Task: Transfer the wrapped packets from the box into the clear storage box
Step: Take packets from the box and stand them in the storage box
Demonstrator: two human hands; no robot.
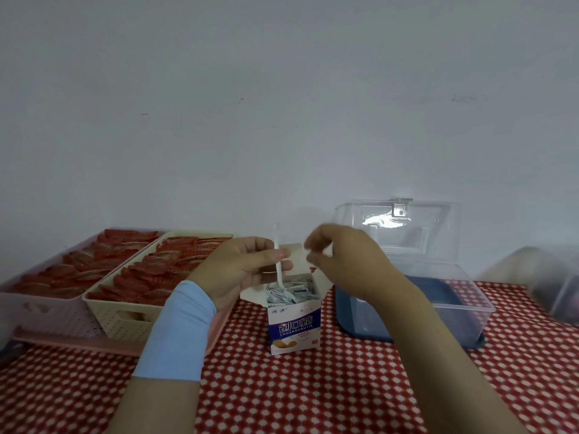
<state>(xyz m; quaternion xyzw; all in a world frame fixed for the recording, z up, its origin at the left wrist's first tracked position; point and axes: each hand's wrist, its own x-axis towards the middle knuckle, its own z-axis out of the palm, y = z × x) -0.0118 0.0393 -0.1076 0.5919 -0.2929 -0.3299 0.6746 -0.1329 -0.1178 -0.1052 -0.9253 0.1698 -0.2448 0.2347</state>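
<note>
A small blue-and-white carton [295, 327] stands open on the checked cloth, with several white wrapped packets [289, 291] showing inside its mouth. My left hand [242, 266] pinches one thin white packet [277, 255] upright, its lower end still among the packets in the carton. My right hand [340, 261] hovers just right of the carton's top flap, fingers curled with fingertips close together; I cannot tell whether they hold anything. The clear storage box [416, 296] with a blue bottom sits to the right, its clear lid [398, 227] standing open against the wall.
At the left, a cream basket [125, 317] and a pink tray [47, 308] are full of red wrapped snacks. Another clear container [551, 280] is blurred at the far right edge. A red-and-white checked cloth [344, 386] covers the table; a wall rises behind it.
</note>
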